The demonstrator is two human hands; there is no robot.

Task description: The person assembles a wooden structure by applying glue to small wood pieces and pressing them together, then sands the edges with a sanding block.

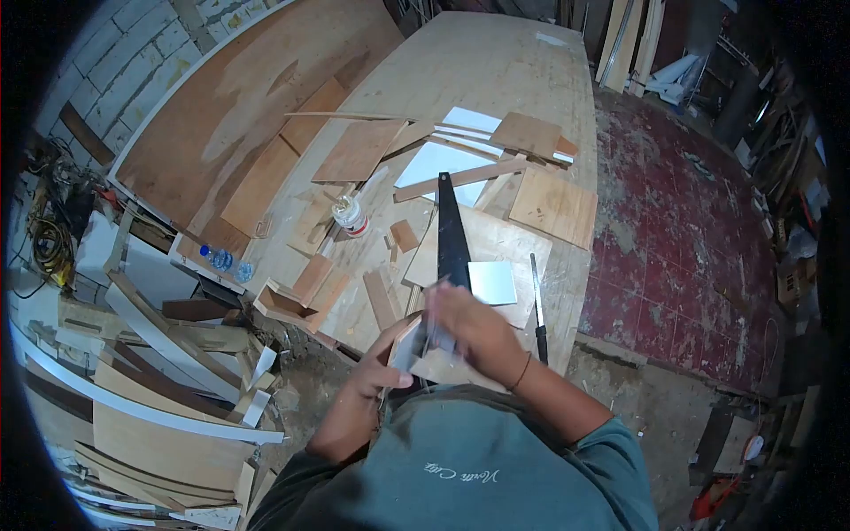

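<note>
My left hand (382, 365) is closed on a small board (405, 347) with a pale face, held upright close to my body. My right hand (474, 327) is over the board's right side, its fingers smeared by motion; what they hold, if anything, I cannot make out. Just beyond the hands lies a dark handsaw (452, 234), its narrow end pointing away from me. Beside the saw is a small white square panel (492, 283). Farther right rests a long thin tool (537, 301) with a black handle.
On the workbench (496, 66) lie wooden boards (553, 208), white sheets (438, 166) and a jar (351, 217). An open wooden box (288, 305) and a plastic bottle (217, 257) sit at the left edge. Offcuts lean at lower left; red flooring (668, 257) spreads right.
</note>
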